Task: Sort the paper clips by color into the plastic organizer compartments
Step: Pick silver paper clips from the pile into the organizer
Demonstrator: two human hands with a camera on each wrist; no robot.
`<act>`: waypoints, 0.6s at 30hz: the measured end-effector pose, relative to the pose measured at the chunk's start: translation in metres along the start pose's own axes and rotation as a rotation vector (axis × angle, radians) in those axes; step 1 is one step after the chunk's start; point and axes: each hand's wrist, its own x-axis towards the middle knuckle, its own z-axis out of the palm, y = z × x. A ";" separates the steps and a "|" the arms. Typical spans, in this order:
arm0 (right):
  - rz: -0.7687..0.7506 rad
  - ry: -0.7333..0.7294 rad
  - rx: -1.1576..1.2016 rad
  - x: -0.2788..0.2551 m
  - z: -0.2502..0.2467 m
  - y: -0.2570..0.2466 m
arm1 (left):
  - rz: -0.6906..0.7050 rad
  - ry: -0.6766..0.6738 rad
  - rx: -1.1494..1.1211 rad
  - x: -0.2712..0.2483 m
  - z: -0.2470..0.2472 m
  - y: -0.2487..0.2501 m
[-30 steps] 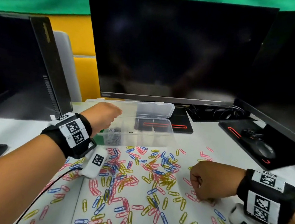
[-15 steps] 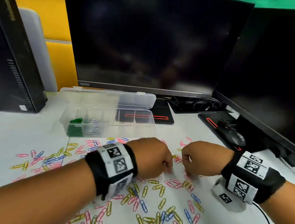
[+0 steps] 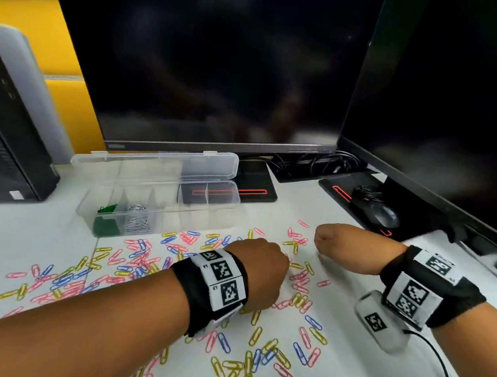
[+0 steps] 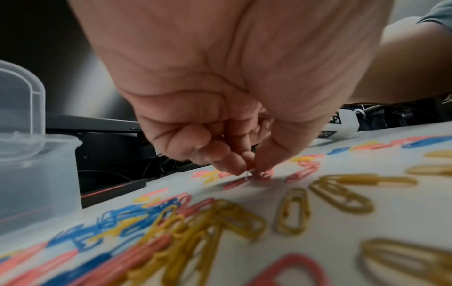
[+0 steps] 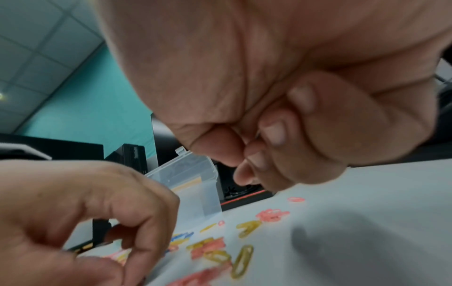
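Pink, yellow and blue paper clips [image 3: 144, 265] lie scattered over the white table [image 3: 354, 272]. The clear plastic organizer [image 3: 209, 215] stands open at the back left, with green clips [image 3: 104, 221] in its leftmost compartment and silver clips [image 3: 137, 222] in the one beside it. My left hand [image 3: 286, 265] is down on the table among pink clips; in the left wrist view its thumb and fingertips [image 4: 252, 170] pinch a pale silvery clip [image 4: 247, 174]. My right hand [image 3: 322, 243] hovers to the right with its fingers curled into a fist [image 5: 244, 154]; no clip shows in it.
A large dark monitor [image 3: 222, 65] rises behind the organizer, a second one [image 3: 458, 116] on the right. A black mouse [image 3: 384, 216] sits on a pad at the back right. A black computer case [image 3: 2, 142] stands at the left.
My left hand came back from over the organizer and dropped onto the clips in the middle. My right hand rose off the table, fingers still curled.
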 end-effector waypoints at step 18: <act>-0.142 -0.040 0.457 0.116 -0.066 -0.129 | -0.733 0.578 -0.635 -0.100 0.003 -0.210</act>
